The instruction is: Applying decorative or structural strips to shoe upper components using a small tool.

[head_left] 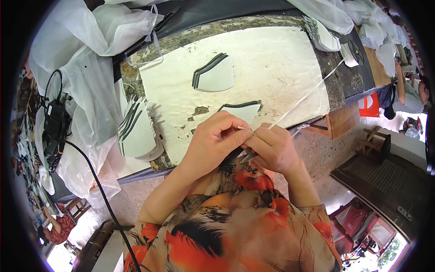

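Note:
A narrow white tape [299, 103] runs taut from a roll [352, 54] at the far right down to my hands. With thumb and fingers pinched, my left hand [216, 139] grips the tape's end. Close against it, my right hand [274, 148] is closed on the tape too. Pointed metal blades, like those of scissors [247, 157], stick out beneath my right hand; their handles are hidden. Just beyond my hands lies a white cut piece [242, 112] with a dark edge, partly covered by my left hand. A small stack of similar pieces [215, 76] sits farther back.
A worn white sheet [276, 59] covers the work board. More stacked pieces [138, 131] lie at its left edge, others [322, 36] at the far right. Plastic bags [86, 68] crowd the left, near a black cable [93, 174]. Other people are at the sides.

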`<action>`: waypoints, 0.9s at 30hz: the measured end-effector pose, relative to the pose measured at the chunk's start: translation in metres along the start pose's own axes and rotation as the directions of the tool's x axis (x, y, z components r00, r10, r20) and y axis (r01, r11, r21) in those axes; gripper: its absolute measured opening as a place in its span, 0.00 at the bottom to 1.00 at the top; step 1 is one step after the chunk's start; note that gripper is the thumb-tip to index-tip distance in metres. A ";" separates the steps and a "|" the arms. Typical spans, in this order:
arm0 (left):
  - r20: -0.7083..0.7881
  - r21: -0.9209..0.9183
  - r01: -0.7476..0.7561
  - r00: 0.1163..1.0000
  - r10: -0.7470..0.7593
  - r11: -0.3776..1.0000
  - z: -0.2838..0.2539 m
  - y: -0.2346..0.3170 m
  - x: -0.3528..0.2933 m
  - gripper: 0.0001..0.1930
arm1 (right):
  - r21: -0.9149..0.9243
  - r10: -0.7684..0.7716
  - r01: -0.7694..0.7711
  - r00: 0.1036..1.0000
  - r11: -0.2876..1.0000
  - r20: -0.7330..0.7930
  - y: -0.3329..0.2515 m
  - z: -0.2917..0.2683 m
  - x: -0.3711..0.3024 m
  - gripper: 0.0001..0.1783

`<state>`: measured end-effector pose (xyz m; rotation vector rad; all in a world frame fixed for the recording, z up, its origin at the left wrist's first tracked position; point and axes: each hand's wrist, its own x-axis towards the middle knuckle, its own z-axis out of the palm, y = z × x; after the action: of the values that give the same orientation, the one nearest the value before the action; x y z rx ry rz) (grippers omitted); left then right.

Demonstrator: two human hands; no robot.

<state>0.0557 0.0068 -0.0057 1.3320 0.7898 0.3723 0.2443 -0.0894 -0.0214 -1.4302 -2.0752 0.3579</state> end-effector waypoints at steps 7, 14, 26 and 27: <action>-0.036 -0.163 -0.005 0.999 0.000 0.987 -0.002 -0.018 -0.007 0.05 | 0.183 0.060 -0.051 0.997 0.982 -0.046 -0.004 0.001 0.002 0.20; -0.038 0.192 -0.302 0.948 0.315 0.934 -0.007 -0.020 -0.014 0.05 | 0.636 0.533 -0.400 0.846 0.660 -0.022 -0.021 0.007 0.001 0.08; 0.049 0.821 -0.304 0.881 0.471 0.483 0.003 -0.044 -0.048 0.23 | 0.669 0.515 -0.500 0.834 0.550 0.199 -0.041 0.007 0.019 0.06; 0.047 0.821 -0.301 0.882 0.468 0.485 0.005 -0.044 -0.049 0.23 | 0.577 0.578 -0.590 0.782 0.565 0.234 -0.036 0.007 0.023 0.07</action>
<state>0.0169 -0.0390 -0.0329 2.4270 0.8404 0.5260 0.2070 -0.0820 -0.0010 -1.6161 -1.1980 1.2169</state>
